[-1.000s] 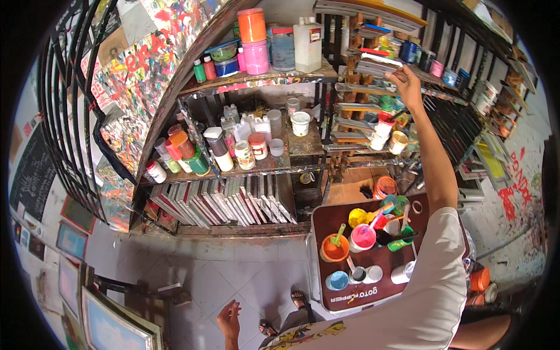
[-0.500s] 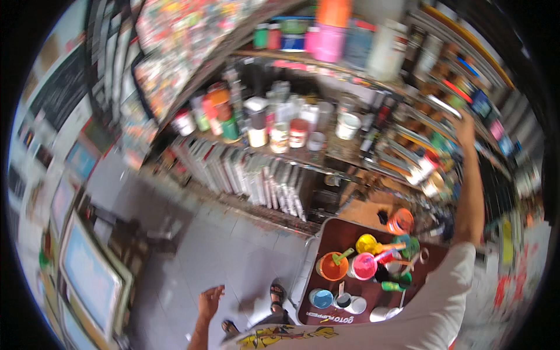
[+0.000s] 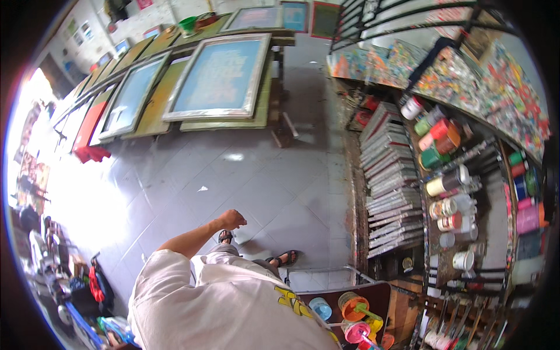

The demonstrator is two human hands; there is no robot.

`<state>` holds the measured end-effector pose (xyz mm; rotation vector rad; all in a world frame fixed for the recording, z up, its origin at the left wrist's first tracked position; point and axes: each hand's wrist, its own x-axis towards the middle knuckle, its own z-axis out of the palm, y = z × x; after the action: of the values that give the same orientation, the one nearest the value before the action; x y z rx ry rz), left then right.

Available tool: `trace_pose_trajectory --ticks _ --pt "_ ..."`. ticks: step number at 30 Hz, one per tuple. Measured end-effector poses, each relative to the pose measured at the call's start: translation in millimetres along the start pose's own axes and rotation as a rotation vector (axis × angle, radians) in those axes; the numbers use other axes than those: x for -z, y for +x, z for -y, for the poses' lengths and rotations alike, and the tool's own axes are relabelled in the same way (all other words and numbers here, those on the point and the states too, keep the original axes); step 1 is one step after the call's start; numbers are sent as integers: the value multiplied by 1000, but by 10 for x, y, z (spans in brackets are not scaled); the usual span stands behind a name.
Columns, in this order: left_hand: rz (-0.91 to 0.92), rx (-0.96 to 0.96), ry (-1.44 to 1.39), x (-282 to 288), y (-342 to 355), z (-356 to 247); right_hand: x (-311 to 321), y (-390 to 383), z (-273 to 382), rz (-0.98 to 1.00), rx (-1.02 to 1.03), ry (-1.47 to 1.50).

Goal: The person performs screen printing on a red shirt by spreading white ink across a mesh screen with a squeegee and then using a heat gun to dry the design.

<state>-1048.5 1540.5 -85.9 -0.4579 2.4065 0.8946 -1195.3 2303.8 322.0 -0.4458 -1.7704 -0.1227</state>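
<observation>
My left hand (image 3: 233,219) hangs over the grey tiled floor in front of my body, just above one sandalled foot. Its fingers are loosely bent and a little apart, with nothing in them. My right hand and forearm are out of view. Nearest on my right is a dark red tabletop (image 3: 373,296) bearing open tubs of paint: a blue tub (image 3: 320,308), an orange tub (image 3: 353,305) with a green-handled tool, and a pink tub (image 3: 356,332). Yellow paint (image 3: 374,322) shows beside them.
Framed printing screens (image 3: 217,79) lie on a long rack ahead. A red cloth (image 3: 92,153) hangs at its left end. To the right, thin frames (image 3: 392,186) stand packed below shelves of jars (image 3: 449,182). A paint-spattered board (image 3: 466,81) leans at far right.
The view has swung left, bringing the screen rack ahead. My right hand, earlier raised at the tool shelf on the right, has left the view. My left hand stays low.
</observation>
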Motion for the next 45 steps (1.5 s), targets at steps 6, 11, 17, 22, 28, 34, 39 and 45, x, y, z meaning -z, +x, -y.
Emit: trace_pose_trajectory --ticks 6,11,17,22,28,34,39,45 --pt "101 -108 502 -273 -684 1423 -343 -2993 2551 830 -237 926" --pt "-203 351 -80 -294 -1788 2523 1260 -3454 4808 1162 133 1370" --pt "-637 780 -685 -331 -3155 3331 2635 -3829 6519 1300 449 1451" --pt "-895 767 -1143 -217 -3874 4034 4282 -4515 7802 1339 481 1706" --pt "-1295 696 -1392 872 -4169 4959 5284 -5373 8972 1579 854 1775" --pt "-1559 581 -1000 2758 -4238 6389 5948 -6015 10291 1566 715 1700" --pt "-1734 663 -606 4341 -3937 7378 6279 -6446 11271 1806 448 1505" --pt "-1316 883 -510 5127 -3541 8502 6293 -6994 11819 1686 560 1126"
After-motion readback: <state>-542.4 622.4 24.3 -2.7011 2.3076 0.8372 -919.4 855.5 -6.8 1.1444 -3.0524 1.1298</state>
